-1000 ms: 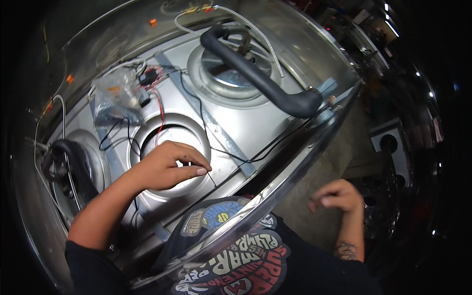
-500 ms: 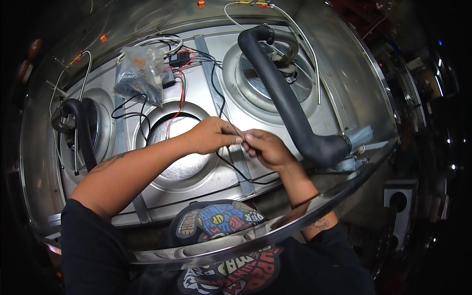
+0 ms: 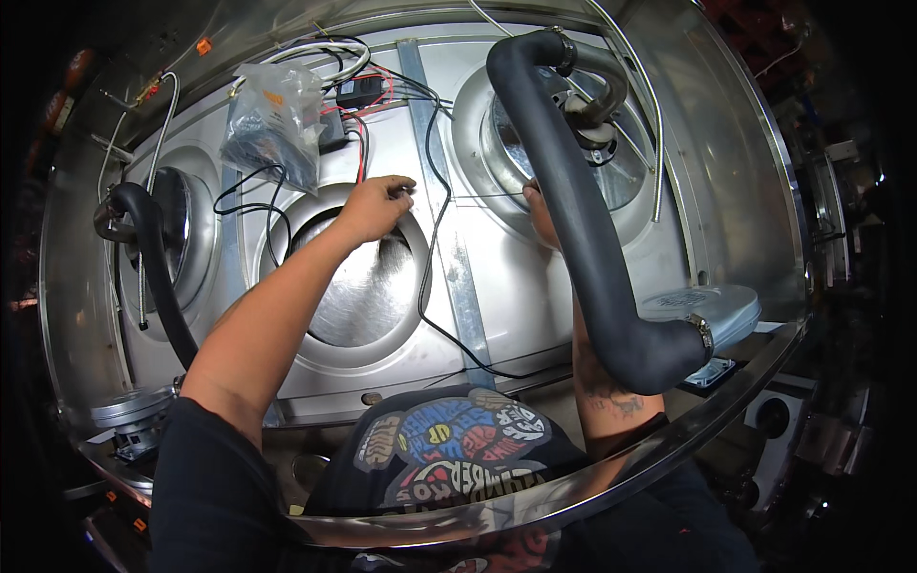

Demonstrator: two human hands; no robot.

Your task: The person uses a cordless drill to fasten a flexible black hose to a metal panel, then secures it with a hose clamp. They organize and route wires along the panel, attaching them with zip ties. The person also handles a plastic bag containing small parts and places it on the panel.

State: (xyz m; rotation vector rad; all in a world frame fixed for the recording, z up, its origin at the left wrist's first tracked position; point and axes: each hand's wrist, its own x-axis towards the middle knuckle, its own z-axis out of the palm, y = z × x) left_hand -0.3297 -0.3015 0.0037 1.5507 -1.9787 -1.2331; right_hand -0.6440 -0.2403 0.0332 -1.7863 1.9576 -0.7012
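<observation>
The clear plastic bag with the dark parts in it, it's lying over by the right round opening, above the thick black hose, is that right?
Not quite. The head view shows the clear plastic bag at the upper left, between the left round opening and the middle round opening, not by the right one. It does hold dark parts. The thick black hose runs over the right round opening, well away from the bag.

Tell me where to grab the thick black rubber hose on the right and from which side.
Grip the thick black rubber hose on its long straight middle run, coming from its left, open side. The elbow at the bottom carries a metal clamp, and the top bend curls into pipe fittings, so both ends are crowded.
</observation>
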